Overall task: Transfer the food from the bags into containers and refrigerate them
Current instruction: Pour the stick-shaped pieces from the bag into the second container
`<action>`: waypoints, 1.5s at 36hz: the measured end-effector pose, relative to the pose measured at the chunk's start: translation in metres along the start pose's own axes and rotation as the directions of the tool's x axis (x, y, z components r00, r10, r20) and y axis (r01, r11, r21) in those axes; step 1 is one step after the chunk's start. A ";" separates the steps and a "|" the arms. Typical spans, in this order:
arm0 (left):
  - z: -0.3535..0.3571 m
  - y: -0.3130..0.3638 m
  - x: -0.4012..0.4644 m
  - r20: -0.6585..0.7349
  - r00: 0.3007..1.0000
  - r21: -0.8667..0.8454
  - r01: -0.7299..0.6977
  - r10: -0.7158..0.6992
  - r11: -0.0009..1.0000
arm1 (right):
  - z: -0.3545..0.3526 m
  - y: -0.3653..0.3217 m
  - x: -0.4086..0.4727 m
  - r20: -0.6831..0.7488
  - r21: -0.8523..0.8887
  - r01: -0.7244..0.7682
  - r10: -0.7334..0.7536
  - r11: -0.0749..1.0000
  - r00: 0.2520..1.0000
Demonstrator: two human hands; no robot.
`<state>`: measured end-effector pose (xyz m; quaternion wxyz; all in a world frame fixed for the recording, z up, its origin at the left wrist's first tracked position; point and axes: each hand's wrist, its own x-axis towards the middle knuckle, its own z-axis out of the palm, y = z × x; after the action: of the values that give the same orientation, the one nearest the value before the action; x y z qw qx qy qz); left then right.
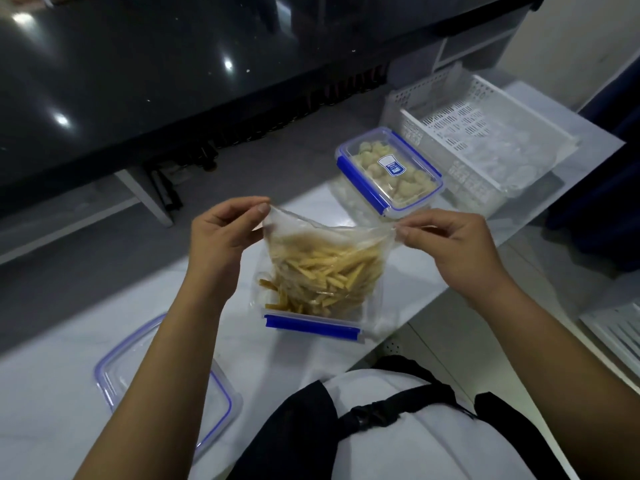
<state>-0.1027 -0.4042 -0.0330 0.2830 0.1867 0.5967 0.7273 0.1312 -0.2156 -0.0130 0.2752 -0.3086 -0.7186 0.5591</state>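
Note:
A clear plastic bag of yellow fries (322,271) stands upright over an open clear container with blue clips (311,325) on the white counter. My left hand (221,230) pinches the bag's top left corner. My right hand (446,247) pinches the top right corner, and the bag's mouth is stretched between them. The container's lid (114,368), clear with a blue rim, lies on the counter at the lower left, partly under my left forearm. A closed container of pale round food (391,171) sits farther back.
A white perforated plastic basket (485,140) stands at the back right, beside the closed container. The counter's edge (450,292) runs diagonally to my right. A dark glossy table (138,81) fills the upper left, with grey floor below it.

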 end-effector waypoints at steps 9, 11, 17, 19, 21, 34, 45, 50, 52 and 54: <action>-0.006 -0.018 -0.007 0.052 0.998 0.103 0.025 -0.030 0.994 | 0.014 0.033 -0.007 0.025 0.132 -0.230 0.229 0.964 0.973; -0.008 -0.019 -0.007 0.091 0.994 0.134 0.046 -0.058 0.990 | 0.019 0.037 -0.009 0.034 0.130 -0.254 0.251 0.959 0.967; -0.013 -0.024 -0.011 0.103 0.988 0.257 0.088 -0.118 0.962 | 0.036 0.043 -0.015 -0.061 0.162 -0.256 0.268 0.953 0.961; -0.012 -0.025 -0.012 0.068 0.994 0.247 0.071 -0.091 0.966 | 0.037 0.041 -0.015 -0.084 0.169 -0.276 0.293 0.946 0.953; -0.011 -0.021 -0.012 0.068 0.997 0.232 0.026 -0.042 0.972 | 0.036 0.035 -0.013 -0.081 0.178 -0.276 0.293 0.945 0.953; -0.013 -0.029 -0.008 0.045 0.993 0.196 0.095 -0.106 0.976 | 0.038 0.040 -0.021 -0.094 0.268 -0.377 0.413 0.887 0.906; -0.005 -0.032 -0.016 -0.039 0.999 0.214 0.008 0.001 0.977 | 0.038 0.036 -0.016 -0.158 0.298 -0.289 0.346 0.910 0.925; -0.003 -0.018 -0.019 -0.065 0.992 0.134 -0.095 0.105 0.986 | 0.032 0.028 -0.015 -0.185 0.359 -0.179 0.258 0.916 0.948; -0.001 -0.016 -0.019 -0.073 0.990 0.122 -0.115 0.125 0.986 | 0.032 0.026 -0.014 -0.198 0.356 -0.153 0.235 0.922 0.952; 0.001 -0.018 -0.018 -0.082 0.991 0.141 -0.094 0.106 0.986 | 0.034 0.028 -0.014 -0.205 0.330 -0.159 0.235 0.930 0.950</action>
<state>-0.0848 -0.4128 -0.0489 0.2056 0.2027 0.6471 0.7056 0.1186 -0.2425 -0.0481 0.3474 -0.3981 -0.5484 0.6481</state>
